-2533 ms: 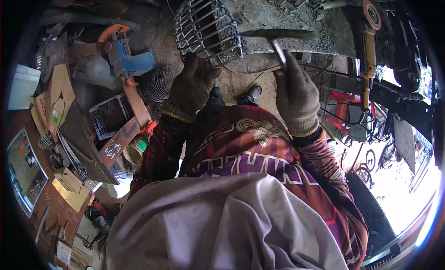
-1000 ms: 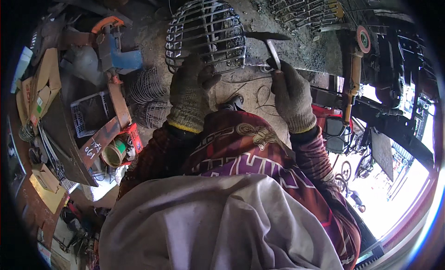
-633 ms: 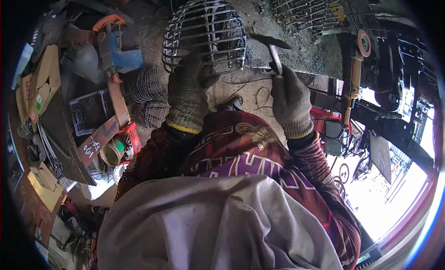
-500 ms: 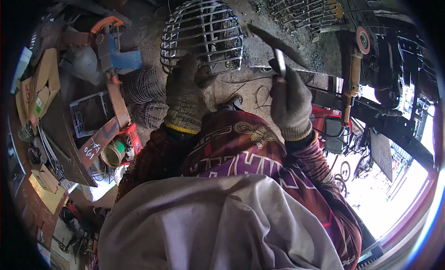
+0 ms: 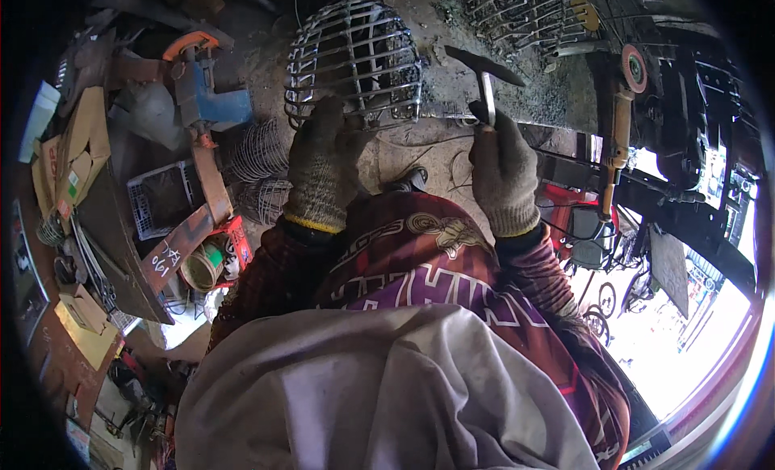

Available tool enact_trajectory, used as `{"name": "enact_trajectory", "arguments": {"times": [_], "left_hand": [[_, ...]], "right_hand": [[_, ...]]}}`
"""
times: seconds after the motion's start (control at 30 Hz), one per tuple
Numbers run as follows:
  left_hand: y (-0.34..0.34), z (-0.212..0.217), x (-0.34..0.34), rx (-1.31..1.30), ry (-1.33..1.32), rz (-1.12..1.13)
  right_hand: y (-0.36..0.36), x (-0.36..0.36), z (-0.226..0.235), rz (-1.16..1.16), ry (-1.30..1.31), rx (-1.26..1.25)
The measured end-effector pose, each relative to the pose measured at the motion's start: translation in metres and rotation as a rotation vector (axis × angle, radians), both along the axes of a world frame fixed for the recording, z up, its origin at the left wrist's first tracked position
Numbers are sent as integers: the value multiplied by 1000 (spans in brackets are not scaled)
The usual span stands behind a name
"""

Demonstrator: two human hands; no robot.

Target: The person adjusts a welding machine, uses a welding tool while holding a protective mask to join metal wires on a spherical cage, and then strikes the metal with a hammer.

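A rounded cage of welded metal bars [image 5: 355, 54] sits at the near edge of the grimy workbench [image 5: 440, 82]. My left hand [image 5: 321, 167], in a grey knit glove with a yellow cuff band, is closed on the cage's near left rim. In my gloved right hand [image 5: 504, 175] is a chipping hammer [image 5: 486, 74], held by its handle with the fingers wrapped round. Its long, narrow, pointed head is raised right of the cage, apart from it.
Metal bar grids [image 5: 525, 18] lie at the bench's far right. An angle grinder [image 5: 622, 119] hangs on the right. To the left stand a blue bench vise [image 5: 211, 105], coiled wire rings [image 5: 260, 151], a white plastic crate [image 5: 161, 199] and a bucket [image 5: 202, 264].
The hammer's head has swung from a steep slant to nearly level, its handle more upright. My right hand has shifted slightly, while my left stays at the cage's rim.
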State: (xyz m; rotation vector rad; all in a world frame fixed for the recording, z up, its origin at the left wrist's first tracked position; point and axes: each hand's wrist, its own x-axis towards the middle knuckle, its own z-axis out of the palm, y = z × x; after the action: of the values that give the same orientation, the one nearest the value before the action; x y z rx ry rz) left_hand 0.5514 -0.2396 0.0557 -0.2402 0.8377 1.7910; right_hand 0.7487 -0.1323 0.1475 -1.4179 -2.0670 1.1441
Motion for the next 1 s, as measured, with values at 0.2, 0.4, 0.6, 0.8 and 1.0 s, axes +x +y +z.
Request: {"name": "enact_trajectory", "arguments": {"times": [0.2, 0.4, 0.6, 0.8, 1.0], "left_hand": [[0, 5, 5, -6, 53, 44], [5, 15, 3, -92, 152, 32], [8, 22, 1, -62, 155, 18], [7, 26, 3, -70, 88, 66], [4, 12, -3, -83, 119, 22]], "right_hand": [[-1, -3, -3, 110, 62, 109], [5, -8, 7, 98, -68, 99], [10, -6, -4, 88, -43, 27], [8, -5, -3, 28, 172, -60], [16, -7, 9, -4, 198, -131]]}}
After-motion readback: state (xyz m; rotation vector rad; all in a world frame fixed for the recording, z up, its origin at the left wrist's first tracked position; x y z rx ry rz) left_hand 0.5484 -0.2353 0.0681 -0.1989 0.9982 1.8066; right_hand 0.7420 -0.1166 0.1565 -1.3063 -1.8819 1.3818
